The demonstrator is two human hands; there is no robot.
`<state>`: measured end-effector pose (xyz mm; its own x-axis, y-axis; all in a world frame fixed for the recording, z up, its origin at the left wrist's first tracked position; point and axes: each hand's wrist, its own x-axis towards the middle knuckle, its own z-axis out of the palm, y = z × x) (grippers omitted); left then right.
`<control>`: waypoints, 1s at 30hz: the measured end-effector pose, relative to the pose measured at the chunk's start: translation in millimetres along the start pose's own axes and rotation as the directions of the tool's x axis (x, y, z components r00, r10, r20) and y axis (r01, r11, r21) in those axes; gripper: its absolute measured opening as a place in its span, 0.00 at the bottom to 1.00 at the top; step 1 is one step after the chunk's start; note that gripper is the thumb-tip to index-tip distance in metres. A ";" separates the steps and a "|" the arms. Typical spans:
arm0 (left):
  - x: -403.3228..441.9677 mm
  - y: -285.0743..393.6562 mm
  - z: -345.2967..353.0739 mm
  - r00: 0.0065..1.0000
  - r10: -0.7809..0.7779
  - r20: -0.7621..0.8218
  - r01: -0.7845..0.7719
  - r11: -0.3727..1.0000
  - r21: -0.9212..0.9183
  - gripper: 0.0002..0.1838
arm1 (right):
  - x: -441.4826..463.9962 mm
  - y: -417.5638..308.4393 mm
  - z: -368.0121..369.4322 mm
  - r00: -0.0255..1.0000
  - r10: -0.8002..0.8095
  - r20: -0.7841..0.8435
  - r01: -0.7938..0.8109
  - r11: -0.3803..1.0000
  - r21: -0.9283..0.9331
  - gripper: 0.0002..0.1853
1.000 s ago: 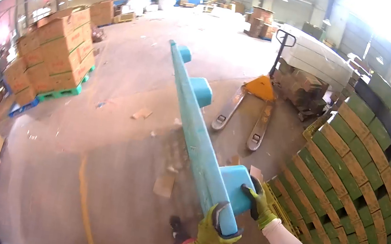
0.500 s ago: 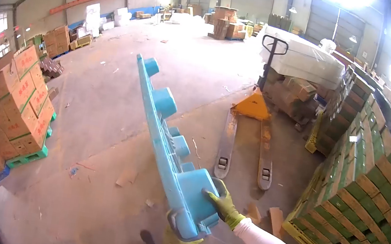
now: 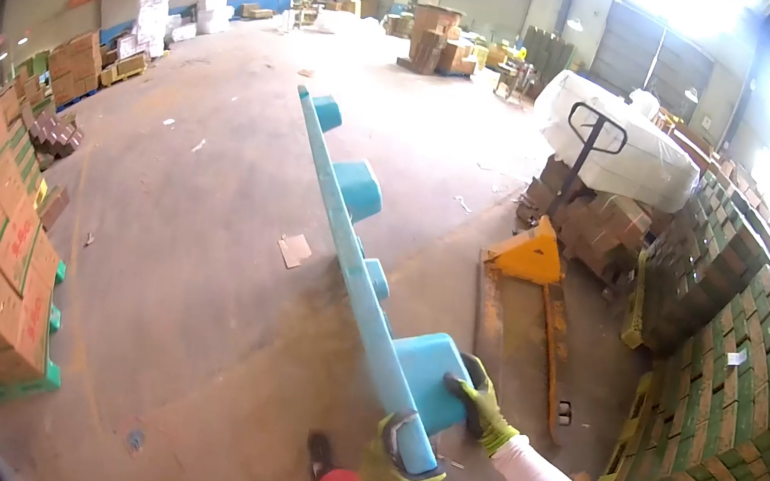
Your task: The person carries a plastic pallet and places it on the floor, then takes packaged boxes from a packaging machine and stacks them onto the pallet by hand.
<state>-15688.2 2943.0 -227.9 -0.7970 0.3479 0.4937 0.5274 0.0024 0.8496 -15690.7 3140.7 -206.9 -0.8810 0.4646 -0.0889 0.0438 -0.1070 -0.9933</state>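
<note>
A long light-blue plastic pallet (image 3: 353, 271) is held up on its edge, slanting from the lower middle toward the upper left, with its block feet facing right. My left hand (image 3: 392, 471), in a green and dark glove, is closed round its near end. My right hand (image 3: 482, 406), gloved alike, grips the nearest block foot. The pallet's far end is off the floor, with nothing touching it. The fingers of my left hand are partly hidden under the edge.
An orange pallet jack (image 3: 530, 252) stands ahead to the right. Green and brown boxes (image 3: 726, 421) are stacked at the right. Brown cartons (image 3: 0, 253) stand on a green pallet at the left. A white wrapped load (image 3: 618, 146) lies behind the jack. Cardboard scrap (image 3: 294, 249) is on the floor.
The view has shifted forward, and the left cartons are nearer the left edge. The jack now appears further right. Both hands still hold the blue pallet, which has changed its tilt slightly.
</note>
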 end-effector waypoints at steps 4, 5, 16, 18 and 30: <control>140.5 -91.9 -35.5 0.997 0.065 0.037 -0.065 0.998 0.017 0.53 | 131.8 1.5 68.6 0.997 -0.026 -0.067 0.028 0.999 0.020 0.30; 190.4 -118.6 -42.1 0.993 0.104 0.050 -0.104 0.994 0.014 0.53 | 178.3 -5.2 79.3 0.995 -0.057 -0.084 0.058 0.998 0.010 0.31; 549.5 -337.0 -108.7 0.946 -0.065 0.318 0.172 0.932 -0.319 0.53 | 574.3 -29.3 214.9 0.975 -0.047 -0.216 0.064 0.995 0.070 0.32; 620.6 -378.4 -113.8 0.956 0.018 0.294 0.056 0.969 -0.242 0.52 | 644.3 -28.9 235.9 0.968 -0.070 -0.243 0.098 0.989 0.108 0.32; 1033.2 -621.5 -132.9 0.907 0.105 0.408 0.012 0.961 -0.275 0.51 | 1082.6 -57.7 332.6 0.930 -0.090 -0.356 0.132 0.987 0.096 0.29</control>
<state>-16878.6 3176.4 -221.2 -0.5476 0.6981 0.4612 0.4163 -0.2508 0.8739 -16803.8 3357.5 -221.3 -0.6554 0.7551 -0.0200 -0.1186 -0.1290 -0.9845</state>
